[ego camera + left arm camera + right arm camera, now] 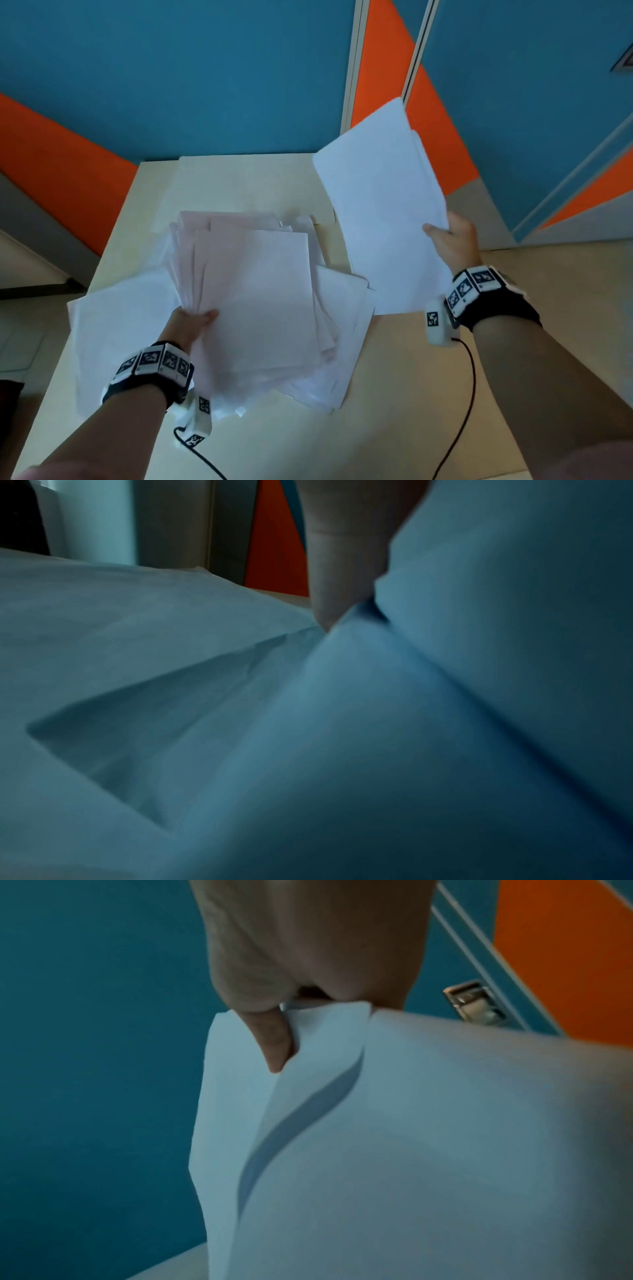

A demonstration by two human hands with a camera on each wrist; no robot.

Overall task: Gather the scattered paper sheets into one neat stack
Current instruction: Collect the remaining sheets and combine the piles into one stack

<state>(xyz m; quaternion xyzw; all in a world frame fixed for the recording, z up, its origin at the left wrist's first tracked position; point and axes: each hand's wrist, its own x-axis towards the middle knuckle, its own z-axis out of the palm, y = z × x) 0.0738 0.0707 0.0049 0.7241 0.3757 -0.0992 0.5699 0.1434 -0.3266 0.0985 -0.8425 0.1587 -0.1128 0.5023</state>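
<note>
Our right hand (454, 240) pinches a raised sheaf (383, 212) by its edge, thumb on top and fingers curled behind, at the right of the head frame. Our left hand (191, 323) grips the fanned pile (260, 294) at centre, thumb over its near-left edge. More sheets (113, 329) lie loose on the table (394, 394), lower left and behind. We should lay the sheaf squarely on the pile (corners matched first), holding the pile firmly, since the sheets look likely to slide.
</note>
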